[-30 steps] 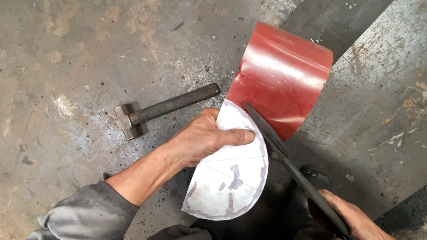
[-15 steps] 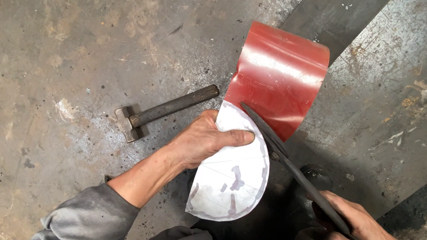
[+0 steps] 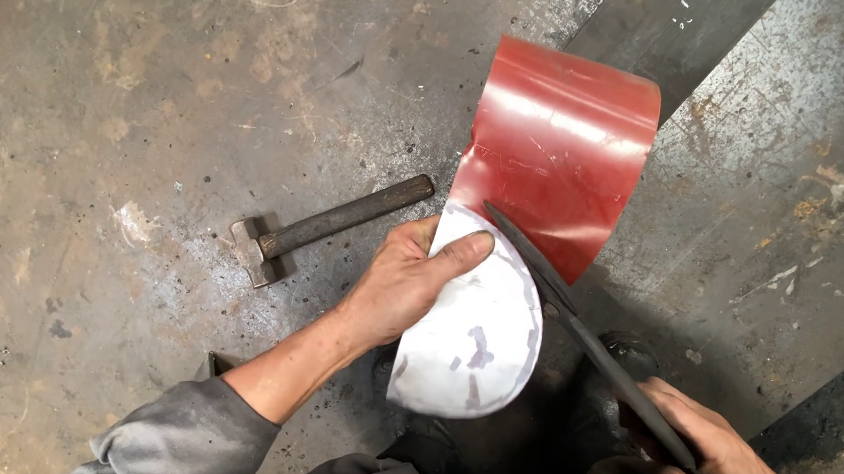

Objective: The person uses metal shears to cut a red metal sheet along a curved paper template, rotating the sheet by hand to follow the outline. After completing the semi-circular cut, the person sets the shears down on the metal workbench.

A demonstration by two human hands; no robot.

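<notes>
1. Left hand (image 3: 408,285) grips the sheet (image 3: 503,261), thumb laid flat across its white face near the top edge, fingers curled behind. Grey sleeve (image 3: 170,458) runs in from the lower left.
2. The sheet is thin metal, red and glossy on one side, white on the other. The red part (image 3: 564,148) stands curled upward and away from the person; the white part (image 3: 474,337) has a rounded outline and hangs toward the person, with grey scuffs on it.
3. The sheet is held up off the floor (image 3: 138,138), at centre of view, just right of the left hand.
4. Right hand (image 3: 699,440) is at the bottom right edge, partly cut off by the frame. It is clenched round the handles of dark shears (image 3: 577,325).
5. The shears run diagonally up and left from that hand. Their blades lie along the line where white meets red, tip just beside the left thumb. Blades look nearly closed; how wide they stand, I cannot tell.
6. A hammer (image 3: 327,226) lies flat on the floor, just beyond the left hand, head to the left, handle pointing right toward the red part. Neither hand touches it.
7. The floor is worn, stained metal plate with light scratches. A darker strip (image 3: 713,9) crosses the upper right corner.
</notes>
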